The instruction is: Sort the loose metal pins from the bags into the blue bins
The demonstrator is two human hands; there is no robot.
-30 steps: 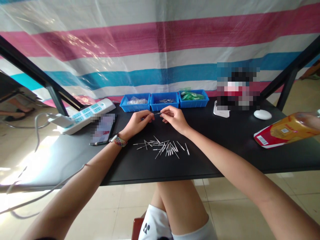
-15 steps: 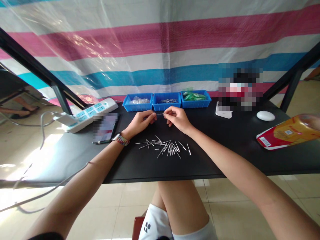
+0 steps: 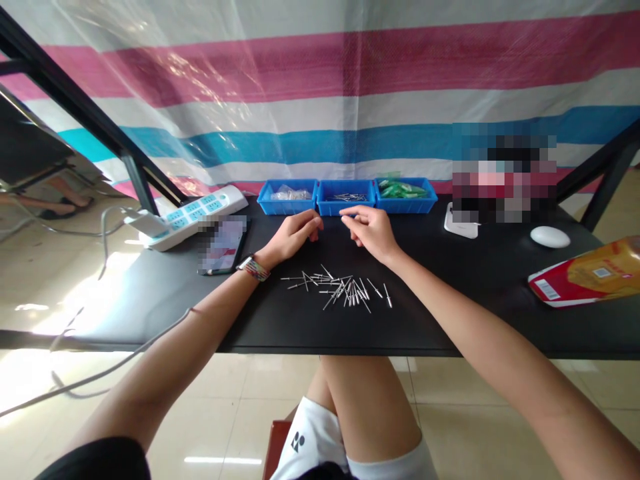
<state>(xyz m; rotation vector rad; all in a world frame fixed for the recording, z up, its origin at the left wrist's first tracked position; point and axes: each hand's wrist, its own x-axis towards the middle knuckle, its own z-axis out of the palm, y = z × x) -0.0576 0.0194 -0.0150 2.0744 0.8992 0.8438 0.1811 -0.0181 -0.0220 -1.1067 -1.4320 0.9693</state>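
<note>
My left hand [image 3: 299,233] is just in front of the blue bins, fingers curled and thumb drawn in; whatever it may hold is hidden. Across a small gap, my right hand [image 3: 371,231] has its index finger stretched out and its thumb slightly apart, with nothing visible between them. Behind the hands, a middle blue bin [image 3: 346,209] holds thin metal rivets [image 3: 350,197]. A loose pile of silver blind rivets [image 3: 350,291] lies on the black table nearer to me, below both hands.
A left bin [image 3: 287,206] contains clear plastic pieces; a right bin [image 3: 406,206] contains green packets. To the left are a power strip [image 3: 200,212] and a phone [image 3: 225,245]. Rightward lie a white case [image 3: 461,223], a white oval object [image 3: 550,237] and a red-gold package [image 3: 585,275].
The thin rivet seen between my fingertips is no longer visible there. My right fingers have loosened a little, and the view has shifted slightly.
</note>
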